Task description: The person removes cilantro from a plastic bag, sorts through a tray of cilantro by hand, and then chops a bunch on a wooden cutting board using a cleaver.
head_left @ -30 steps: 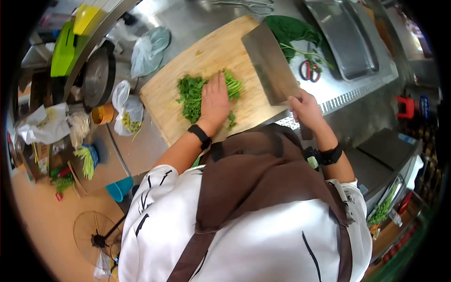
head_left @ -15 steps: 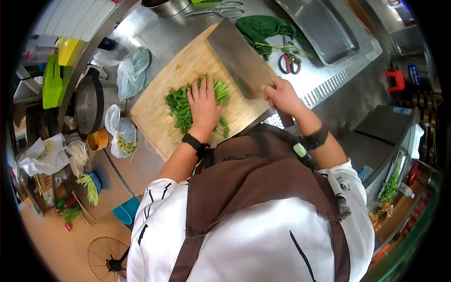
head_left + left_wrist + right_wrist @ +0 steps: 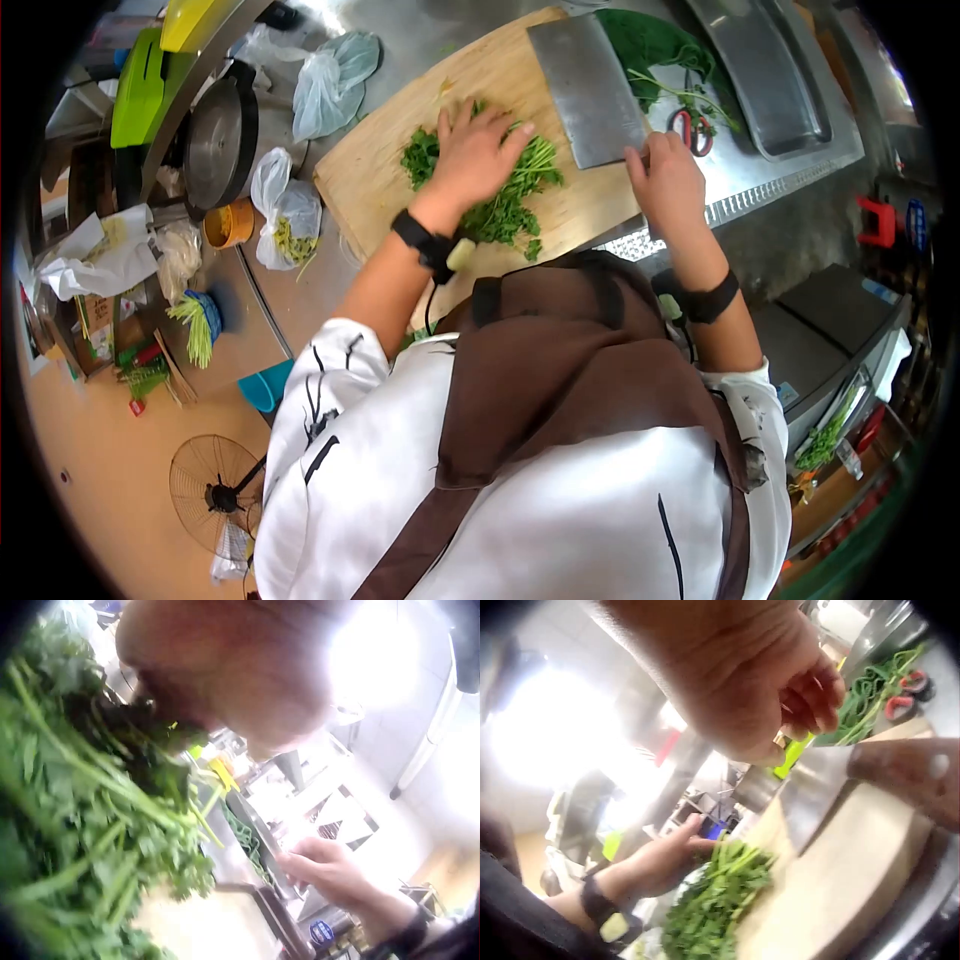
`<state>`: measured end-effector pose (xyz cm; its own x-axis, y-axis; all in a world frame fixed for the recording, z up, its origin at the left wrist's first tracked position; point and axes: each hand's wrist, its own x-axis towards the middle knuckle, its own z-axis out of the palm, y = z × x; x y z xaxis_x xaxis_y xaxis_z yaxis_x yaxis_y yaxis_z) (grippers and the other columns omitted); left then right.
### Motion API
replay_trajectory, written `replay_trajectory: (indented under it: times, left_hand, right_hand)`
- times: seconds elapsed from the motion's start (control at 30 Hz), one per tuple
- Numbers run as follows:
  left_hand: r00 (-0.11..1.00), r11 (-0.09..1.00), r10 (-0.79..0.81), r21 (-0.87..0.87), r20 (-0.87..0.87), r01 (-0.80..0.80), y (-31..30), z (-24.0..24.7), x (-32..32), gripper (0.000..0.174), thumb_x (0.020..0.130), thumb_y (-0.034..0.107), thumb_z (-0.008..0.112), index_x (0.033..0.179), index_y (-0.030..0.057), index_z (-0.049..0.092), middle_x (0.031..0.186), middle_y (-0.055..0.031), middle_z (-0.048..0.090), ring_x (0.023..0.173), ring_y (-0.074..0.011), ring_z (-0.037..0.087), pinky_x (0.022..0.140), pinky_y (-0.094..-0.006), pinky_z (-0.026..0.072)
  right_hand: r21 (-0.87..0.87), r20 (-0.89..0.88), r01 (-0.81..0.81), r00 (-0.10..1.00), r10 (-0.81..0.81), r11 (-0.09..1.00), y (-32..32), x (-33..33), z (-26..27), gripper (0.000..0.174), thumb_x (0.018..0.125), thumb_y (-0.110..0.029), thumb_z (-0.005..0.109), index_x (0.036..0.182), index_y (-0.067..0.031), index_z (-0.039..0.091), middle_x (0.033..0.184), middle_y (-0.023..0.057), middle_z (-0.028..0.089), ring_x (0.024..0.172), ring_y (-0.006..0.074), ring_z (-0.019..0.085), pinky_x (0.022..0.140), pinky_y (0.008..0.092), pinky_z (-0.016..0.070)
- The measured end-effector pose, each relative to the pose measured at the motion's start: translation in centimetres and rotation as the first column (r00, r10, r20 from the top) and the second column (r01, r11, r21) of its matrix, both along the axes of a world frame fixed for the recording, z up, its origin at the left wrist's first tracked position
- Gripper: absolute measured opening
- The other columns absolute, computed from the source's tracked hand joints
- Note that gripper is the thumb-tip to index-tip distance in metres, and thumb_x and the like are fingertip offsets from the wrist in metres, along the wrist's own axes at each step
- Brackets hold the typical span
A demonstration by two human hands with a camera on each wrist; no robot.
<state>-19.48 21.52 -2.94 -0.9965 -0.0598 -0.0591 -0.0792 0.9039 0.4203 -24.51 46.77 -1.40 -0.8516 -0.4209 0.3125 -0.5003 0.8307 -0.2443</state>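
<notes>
A heap of leafy green herbs with pale green stems lies on the wooden cutting board. My left hand rests over the heap with its fingers spread, partly covering the leaves. Toward the board's right side, a broad cleaver lies flat. My right hand is right beside its blade. In the right wrist view the cleaver's brown handle stands apart from that hand, whose loosely curled fingers hold nothing.
Beyond the cleaver are a dark green bundle, red-handled scissors and a metal tray. Plastic bags, a dark pan and an orange container stand to the left of the board.
My right hand has let go of the cleaver's handle, and the cleaver now lies on the board. My left hand has spread its fingers, and more leaves show on its near side.
</notes>
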Motion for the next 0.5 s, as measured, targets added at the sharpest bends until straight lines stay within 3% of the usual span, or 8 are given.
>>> replay_trajectory:
  times: [0.03, 0.1, 0.13, 0.2, 0.27, 0.4, 0.47, 0.5]
  left_hand:
    - [0.996, 0.999, -0.050, 0.013, -0.075, 0.051, -1.3, -0.6, -0.7, 0.049, 0.091, 0.049, 0.047, 0.119, 0.0096, 0.061, 0.134, -0.0160, 0.049, 0.132, -0.0410, 0.029, 0.110, -0.0572, 0.0067]
    - [0.986, 0.995, -0.096, 0.025, -0.135, 0.100, -3.4, -1.7, -1.6, 0.044, 0.091, 0.048, 0.050, 0.114, 0.0140, 0.065, 0.132, -0.0151, 0.050, 0.133, -0.0393, 0.030, 0.110, -0.0574, 0.0052]
    - [0.978, 0.987, -0.160, -0.013, -0.133, 0.160, -4.2, -2.0, -2.1, 0.037, 0.090, 0.044, 0.053, 0.109, 0.0149, 0.067, 0.128, -0.0140, 0.053, 0.129, -0.0367, 0.035, 0.109, -0.0541, 0.0127]
    - [0.967, 0.975, -0.220, -0.045, -0.131, 0.216, -5.0, -2.5, -2.9, 0.031, 0.089, 0.040, 0.057, 0.105, 0.0158, 0.068, 0.123, -0.0128, 0.055, 0.126, -0.0342, 0.040, 0.109, -0.0507, 0.0203]
    - [0.954, 0.901, -0.293, 0.352, 0.062, 0.254, -5.4, -2.7, -3.6, 0.025, 0.087, 0.031, 0.064, 0.100, 0.0103, 0.067, 0.112, -0.0090, 0.058, 0.112, -0.0284, 0.052, 0.097, -0.0394, 0.0377]
    - [0.983, 0.859, -0.152, 0.477, -0.105, 0.184, -4.0, -4.0, -2.6, 0.021, 0.087, 0.026, 0.065, 0.090, 0.0053, 0.063, 0.104, -0.0097, 0.058, 0.099, -0.0264, 0.056, 0.083, -0.0316, 0.0443]
    - [0.983, 0.618, 0.134, 0.786, -0.128, 0.018, -3.3, -5.0, -2.1, 0.024, 0.087, 0.025, 0.065, 0.079, 0.0035, 0.057, 0.098, -0.0106, 0.055, 0.093, -0.0246, 0.054, 0.081, -0.0318, 0.0429]
    - [0.982, 0.616, 0.140, 0.787, -0.130, 0.017, -3.2, -4.9, -1.9, 0.024, 0.087, 0.025, 0.065, 0.079, 0.0035, 0.057, 0.098, -0.0106, 0.055, 0.093, -0.0246, 0.054, 0.081, -0.0318, 0.0429]
  right_hand:
    - [-0.096, 0.222, -0.024, 0.974, 0.045, 0.995, -0.9, 0.9, 0.9, 0.031, 0.082, -0.028, 0.065, 0.079, 0.0010, 0.056, 0.066, 0.0160, 0.060, 0.065, 0.0342, 0.060, 0.063, 0.0431, 0.0482]
    - [-0.251, 0.597, -0.029, 0.782, 0.178, 0.968, -2.6, 2.2, 1.4, 0.039, 0.087, -0.033, 0.060, 0.074, 0.0037, 0.056, 0.065, 0.0177, 0.060, 0.061, 0.0319, 0.062, 0.058, 0.0403, 0.0475]
    - [-0.249, 0.607, -0.028, 0.774, 0.179, 0.968, -3.6, 2.7, 1.0, 0.039, 0.087, -0.033, 0.060, 0.074, 0.0037, 0.056, 0.065, 0.0177, 0.060, 0.061, 0.0319, 0.062, 0.058, 0.0403, 0.0475]
    - [-0.299, 0.895, 0.165, 0.389, 0.216, 0.940, -5.8, 2.9, -0.5, 0.045, 0.091, -0.038, 0.055, 0.077, 0.0055, 0.056, 0.062, 0.0181, 0.059, 0.056, 0.0287, 0.063, 0.056, 0.0397, 0.0478]
    - [-0.308, 0.903, 0.191, 0.366, 0.223, 0.932, -7.4, 2.5, -3.2, 0.046, 0.091, -0.038, 0.054, 0.078, 0.0060, 0.056, 0.060, 0.0173, 0.058, 0.053, 0.0267, 0.063, 0.054, 0.0387, 0.0477]
    - [-0.291, 0.929, 0.304, 0.316, 0.192, 0.907, -9.6, 1.8, -2.7, 0.044, 0.092, -0.036, 0.054, 0.080, 0.0069, 0.056, 0.058, 0.0151, 0.059, 0.050, 0.0220, 0.063, 0.045, 0.0345, 0.0471]
    - [-0.287, 0.931, 0.312, 0.315, 0.186, 0.906, -9.9, 1.7, -3.5, 0.042, 0.092, -0.033, 0.055, 0.080, 0.0069, 0.056, 0.059, 0.0144, 0.059, 0.049, 0.0209, 0.062, 0.043, 0.0328, 0.0463]
    - [-0.286, 0.930, 0.322, 0.319, 0.181, 0.903, -10.1, 1.6, -3.7, 0.039, 0.092, -0.031, 0.055, 0.080, 0.0068, 0.056, 0.059, 0.0136, 0.060, 0.048, 0.0197, 0.062, 0.040, 0.0312, 0.0456]
